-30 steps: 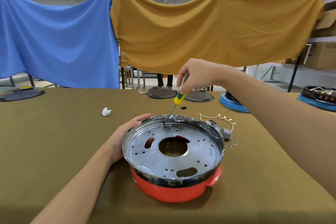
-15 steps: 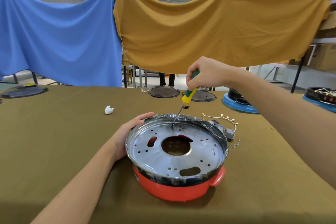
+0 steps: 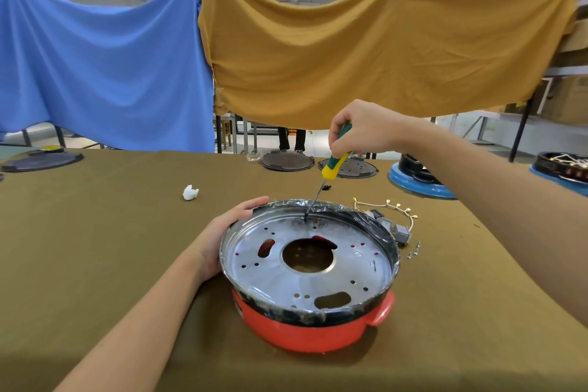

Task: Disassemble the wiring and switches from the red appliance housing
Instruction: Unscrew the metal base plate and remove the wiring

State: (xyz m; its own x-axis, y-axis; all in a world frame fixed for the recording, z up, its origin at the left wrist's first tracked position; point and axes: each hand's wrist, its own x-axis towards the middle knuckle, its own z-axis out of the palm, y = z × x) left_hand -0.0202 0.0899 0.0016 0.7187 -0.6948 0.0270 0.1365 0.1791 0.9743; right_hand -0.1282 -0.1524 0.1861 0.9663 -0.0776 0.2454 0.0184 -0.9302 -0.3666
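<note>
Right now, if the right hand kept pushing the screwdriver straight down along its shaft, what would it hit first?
The silver metal plate inside the red pot; the screwdriver tip in the right hand seems already there.

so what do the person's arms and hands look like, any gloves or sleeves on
Both are bare. The left hand and the right hand wear no gloves, and no rings, watch or wristband show. Both forearms are uncovered as far as the frame's edge, so no sleeve is visible. No cables, tape or markings appear on either arm.
</note>
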